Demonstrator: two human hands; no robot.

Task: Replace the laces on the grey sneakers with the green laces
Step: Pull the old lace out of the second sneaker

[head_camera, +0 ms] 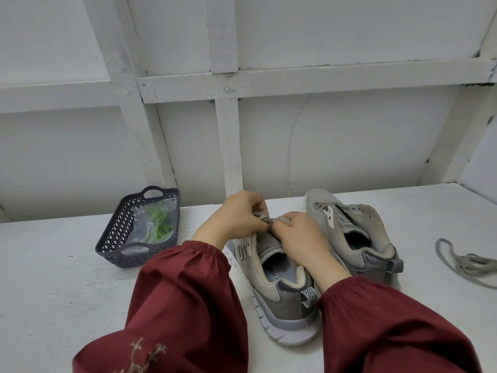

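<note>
Two grey sneakers stand on the white table. The nearer sneaker (279, 300) has its heel toward me and a grey lace (265, 217) still in its eyelets. My left hand (236, 216) and my right hand (298, 238) both pinch that lace over the tongue. The other sneaker (349, 224), to the right, has empty eyelets. Its removed grey lace (468, 262) lies loose at the far right. Green laces (158, 224) sit in a clear bag inside a dark basket (113, 238) at the left.
A white panelled wall with wooden battens (231, 146) rises right behind the table (53, 278). The basket stands to the left of my hands. Dark red sleeves cover both forearms at the bottom of the view.
</note>
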